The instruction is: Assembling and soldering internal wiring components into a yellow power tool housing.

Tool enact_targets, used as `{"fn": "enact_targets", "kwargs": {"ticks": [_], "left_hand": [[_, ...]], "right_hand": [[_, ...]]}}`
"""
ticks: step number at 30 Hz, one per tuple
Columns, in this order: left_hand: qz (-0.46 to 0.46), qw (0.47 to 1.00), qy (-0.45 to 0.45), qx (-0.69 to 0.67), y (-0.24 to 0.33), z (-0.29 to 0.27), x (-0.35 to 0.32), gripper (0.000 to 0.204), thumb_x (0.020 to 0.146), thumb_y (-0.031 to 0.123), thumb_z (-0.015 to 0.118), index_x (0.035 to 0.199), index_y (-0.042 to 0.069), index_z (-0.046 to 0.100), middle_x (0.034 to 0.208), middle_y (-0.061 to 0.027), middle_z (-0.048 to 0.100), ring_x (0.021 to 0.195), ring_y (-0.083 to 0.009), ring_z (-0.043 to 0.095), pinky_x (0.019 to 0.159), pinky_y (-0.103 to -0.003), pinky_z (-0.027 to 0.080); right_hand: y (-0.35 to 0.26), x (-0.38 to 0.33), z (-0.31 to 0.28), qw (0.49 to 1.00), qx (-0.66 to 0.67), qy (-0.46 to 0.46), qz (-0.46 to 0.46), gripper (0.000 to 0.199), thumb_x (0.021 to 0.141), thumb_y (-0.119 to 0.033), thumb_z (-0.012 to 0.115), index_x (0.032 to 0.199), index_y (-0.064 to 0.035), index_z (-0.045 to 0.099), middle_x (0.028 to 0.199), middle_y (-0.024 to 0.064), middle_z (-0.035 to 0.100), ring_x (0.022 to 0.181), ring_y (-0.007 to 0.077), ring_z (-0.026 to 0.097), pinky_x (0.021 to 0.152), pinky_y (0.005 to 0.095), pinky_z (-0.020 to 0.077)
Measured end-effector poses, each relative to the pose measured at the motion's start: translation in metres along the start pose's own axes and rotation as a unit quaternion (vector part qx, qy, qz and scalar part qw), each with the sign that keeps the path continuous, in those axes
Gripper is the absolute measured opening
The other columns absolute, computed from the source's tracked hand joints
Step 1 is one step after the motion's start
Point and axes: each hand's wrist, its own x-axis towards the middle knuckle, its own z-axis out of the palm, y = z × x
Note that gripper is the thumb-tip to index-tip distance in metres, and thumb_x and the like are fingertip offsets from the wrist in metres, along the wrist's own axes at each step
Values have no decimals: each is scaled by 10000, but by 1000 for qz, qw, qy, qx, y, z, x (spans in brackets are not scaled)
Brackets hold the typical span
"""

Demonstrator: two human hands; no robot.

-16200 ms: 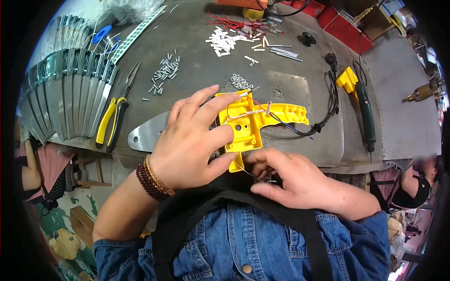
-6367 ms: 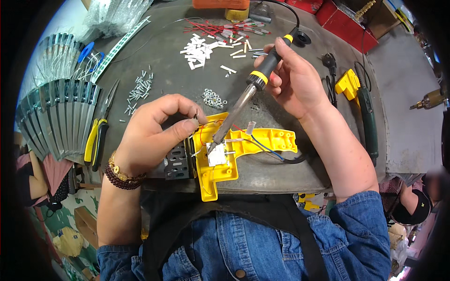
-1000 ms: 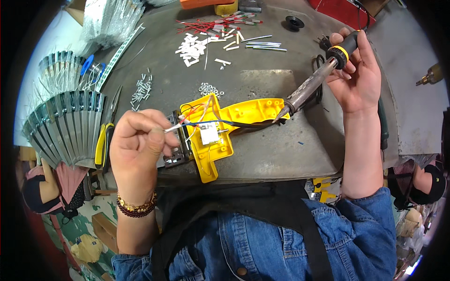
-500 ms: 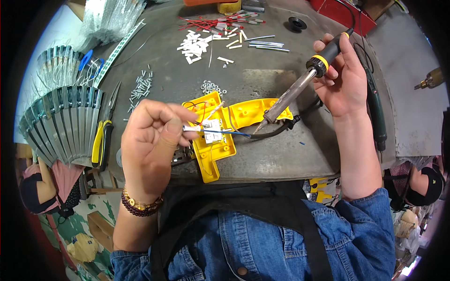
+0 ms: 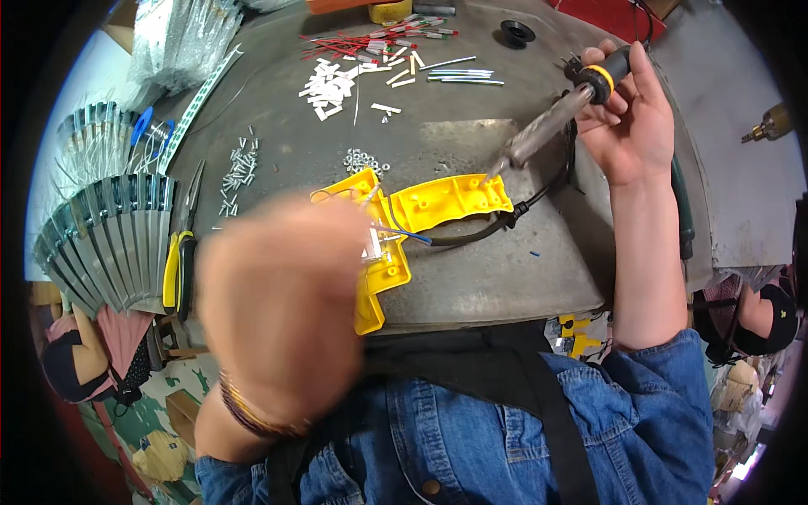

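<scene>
My right hand (image 5: pixel 629 135) is closed round the black handle of a soldering iron (image 5: pixel 551 126). The iron slants down to the left, its tip over the far end of a yellow plastic tool housing half (image 5: pixel 446 200). My left hand (image 5: pixel 282 295), smeared by motion, hangs in front of the housing's left part and hides some of it; whether its fingers hold anything cannot be made out. Beside that hand a white component (image 5: pixel 370 244) shows inside the housing. Blue wire (image 5: pixel 408 234) runs from there to a black power cord (image 5: pixel 471 236) below the handle part.
Behind the housing lie nuts (image 5: pixel 364 162), white sleeves (image 5: pixel 328 87), red-wired parts (image 5: pixel 358 44) and long metal rods (image 5: pixel 463 77). Screws (image 5: pixel 241 172), yellow-handled pliers (image 5: pixel 178 273) and a fan of metal strips (image 5: pixel 105 240) are at the left. A power screwdriver (image 5: pixel 768 124) points in from the right.
My left hand has moved nearer and blurred, covering the housing's left part. My right hand has shifted slightly up and right, lifting the iron's tip away from the wire and cord.
</scene>
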Motion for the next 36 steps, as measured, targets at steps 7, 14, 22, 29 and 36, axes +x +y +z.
{"fn": "enact_targets", "kwargs": {"ticks": [7,14,22,29,36], "left_hand": [[34,976,-196,89,55,37,13,373,758,92,642,1124,21,667,1003,-63,642,635,-133,608,498,-266,440],[58,987,-135,-61,33,-14,0,363,670,37,667,1032,52,693,1011,-87,654,687,-215,609,605,-338,473],[-40,988,-133,-64,-8,-32,-66,408,604,108,785,999,48,702,1100,-118,654,795,-266,618,680,-372,482],[-230,947,94,-203,-41,-11,-64,196,862,54,673,1053,13,678,1085,-74,659,913,-177,610,800,-290,482],[-337,801,-214,-446,-118,35,21,195,950,170,657,1069,21,615,1018,-55,683,953,-92,614,847,-245,478]], "right_hand": [[5,2,7,999,20,24,-13,287,1013,-302,556,1059,-20,585,1024,138,630,589,81,459,534,234,393],[4,5,-1,999,27,32,-19,297,998,-278,592,1095,3,583,1053,130,625,566,42,393,510,196,354],[14,-8,19,999,-29,40,-15,351,1005,-295,578,1179,7,540,1050,134,626,554,36,425,482,173,361],[25,-13,24,998,-23,42,26,335,972,-355,625,1107,-52,575,988,118,660,566,66,479,521,225,386],[25,-13,30,998,-26,53,29,320,970,-352,629,1096,-61,588,989,117,666,565,61,489,527,221,394]]}}
